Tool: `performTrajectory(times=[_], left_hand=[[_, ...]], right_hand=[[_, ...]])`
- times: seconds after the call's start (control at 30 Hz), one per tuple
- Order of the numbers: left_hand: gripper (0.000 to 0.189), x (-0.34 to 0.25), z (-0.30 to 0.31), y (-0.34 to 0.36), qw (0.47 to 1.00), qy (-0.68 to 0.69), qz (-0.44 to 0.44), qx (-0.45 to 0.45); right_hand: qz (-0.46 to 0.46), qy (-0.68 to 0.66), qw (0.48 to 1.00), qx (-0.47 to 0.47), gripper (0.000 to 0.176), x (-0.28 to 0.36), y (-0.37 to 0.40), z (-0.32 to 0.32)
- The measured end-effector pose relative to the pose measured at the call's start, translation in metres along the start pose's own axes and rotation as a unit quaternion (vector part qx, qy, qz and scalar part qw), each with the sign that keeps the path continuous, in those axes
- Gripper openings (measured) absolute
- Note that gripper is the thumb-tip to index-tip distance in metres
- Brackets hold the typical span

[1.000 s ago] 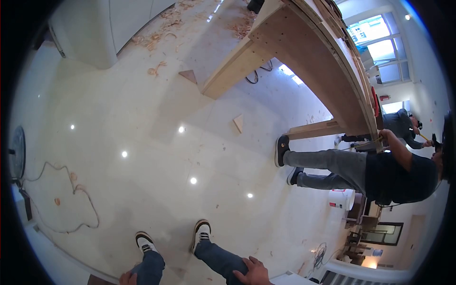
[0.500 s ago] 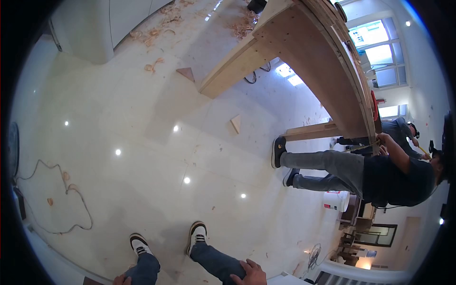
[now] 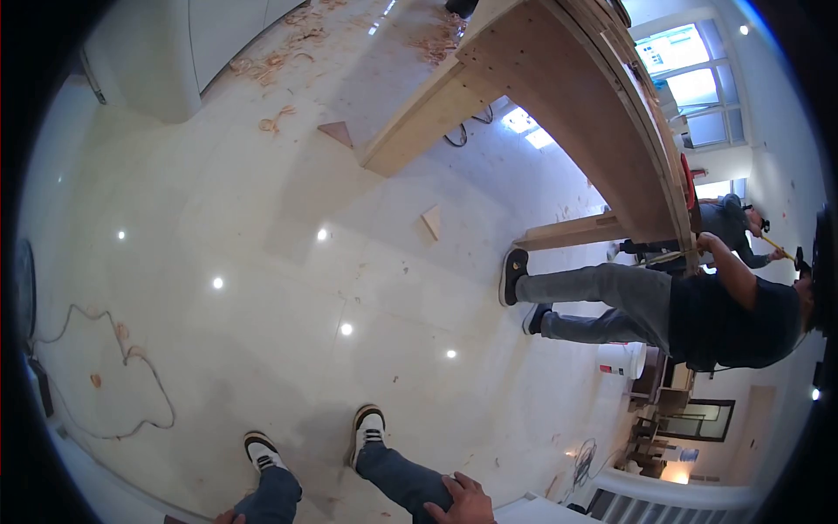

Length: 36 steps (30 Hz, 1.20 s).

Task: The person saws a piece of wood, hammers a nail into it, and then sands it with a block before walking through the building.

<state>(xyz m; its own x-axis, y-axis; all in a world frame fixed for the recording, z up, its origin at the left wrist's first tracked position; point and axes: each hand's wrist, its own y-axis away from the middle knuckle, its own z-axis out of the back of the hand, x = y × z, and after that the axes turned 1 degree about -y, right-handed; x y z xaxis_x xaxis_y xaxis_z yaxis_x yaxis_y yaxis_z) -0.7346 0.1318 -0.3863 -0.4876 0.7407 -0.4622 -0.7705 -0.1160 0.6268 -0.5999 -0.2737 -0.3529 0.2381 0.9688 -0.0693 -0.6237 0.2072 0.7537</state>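
Observation:
My right hand (image 3: 464, 502) rests on my right leg (image 3: 401, 476) in blue trousers, its fingers and thumb apart and holding nothing. Only a small part of my left hand (image 3: 230, 518) shows at the bottom edge, against my left leg (image 3: 272, 496); most of its fingers are hidden. Both of my feet, in black and white shoes, are on the pale shiny floor (image 3: 288, 349).
A wooden workbench (image 3: 567, 96) stands at upper right. Beside it, a co-worker (image 3: 724, 319) in dark clothes has a hand at its edge; another person (image 3: 729, 218) stands behind. Triangular wood offcuts (image 3: 431, 223), shavings (image 3: 278, 120), a cable (image 3: 166, 393) and a white bucket (image 3: 618, 358) are around.
The view has shifted slightly, and less of my left hand shows at the bottom edge. My right hand stays on my leg. The co-worker at the bench has barely moved.

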Motion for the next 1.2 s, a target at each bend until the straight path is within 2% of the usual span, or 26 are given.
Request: performTrajectory(times=[0.13,0.33,0.4,0.47,0.53,0.67,0.7,0.73,0.8,0.87,0.9,0.97,1.03,1.1,1.2], left_hand=[[0.065,-0.010,0.004,-0.001,0.999,0.028,0.022,0.019],[0.061,0.021,-0.031,0.010,0.999,0.018,0.035,0.005],[0.054,0.014,-0.029,0.005,0.996,0.022,0.088,0.023],[0.050,0.016,-0.025,-0.002,0.996,0.046,0.068,0.047],[0.048,-0.001,-0.019,0.002,0.990,-0.005,0.135,0.033],[0.046,-0.018,-0.015,0.021,0.987,-0.050,0.138,-0.062],[0.046,-0.023,-0.011,0.027,0.989,-0.026,0.129,-0.066],[0.045,-0.021,-0.009,0.038,0.990,-0.001,0.122,-0.066],[0.045,0.012,-0.038,0.025,0.994,-0.048,0.091,0.023],[0.045,0.016,-0.018,0.022,0.996,-0.061,0.012,0.069],[0.045,0.024,-0.007,0.022,0.993,-0.068,-0.025,0.096],[0.073,0.038,0.028,-0.005,0.980,-0.052,-0.015,0.192],[0.064,0.052,0.066,-0.031,0.968,-0.149,-0.036,0.200],[0.060,0.056,0.108,-0.061,0.975,-0.147,0.015,0.164],[0.057,0.039,0.179,-0.098,0.983,-0.154,0.023,0.101]], right_hand=[[0.002,0.007,1.000,0.015,0.078,-0.004,-0.002,-0.004],[0.009,0.036,0.998,0.059,0.077,-0.001,-0.005,0.001],[-0.007,0.036,0.995,0.094,0.075,0.007,-0.004,0.010],[-0.001,0.018,0.996,0.083,0.073,0.013,0.004,0.014],[0.005,-0.009,0.998,0.064,0.072,0.007,0.011,0.005],[0.019,-0.057,0.998,0.028,0.070,-0.021,0.031,-0.038],[0.017,-0.066,0.998,0.018,0.070,-0.022,0.038,-0.034],[0.018,-0.131,0.989,0.072,0.069,-0.020,0.048,-0.021],[0.028,-0.253,0.950,0.183,0.078,-0.016,0.069,0.000],[0.098,-0.143,0.980,0.100,0.068,-0.021,0.069,0.003],[0.130,-0.086,0.986,0.060,0.070,-0.021,0.077,0.006],[0.121,-0.115,0.985,0.046,0.070,-0.020,0.088,0.023],[0.122,-0.167,0.978,-0.022,0.066,-0.016,0.099,0.044],[0.123,-0.219,0.964,-0.088,0.064,-0.005,0.114,0.077],[0.127,-0.248,0.945,-0.172,0.062,0.005,0.102,0.103]])
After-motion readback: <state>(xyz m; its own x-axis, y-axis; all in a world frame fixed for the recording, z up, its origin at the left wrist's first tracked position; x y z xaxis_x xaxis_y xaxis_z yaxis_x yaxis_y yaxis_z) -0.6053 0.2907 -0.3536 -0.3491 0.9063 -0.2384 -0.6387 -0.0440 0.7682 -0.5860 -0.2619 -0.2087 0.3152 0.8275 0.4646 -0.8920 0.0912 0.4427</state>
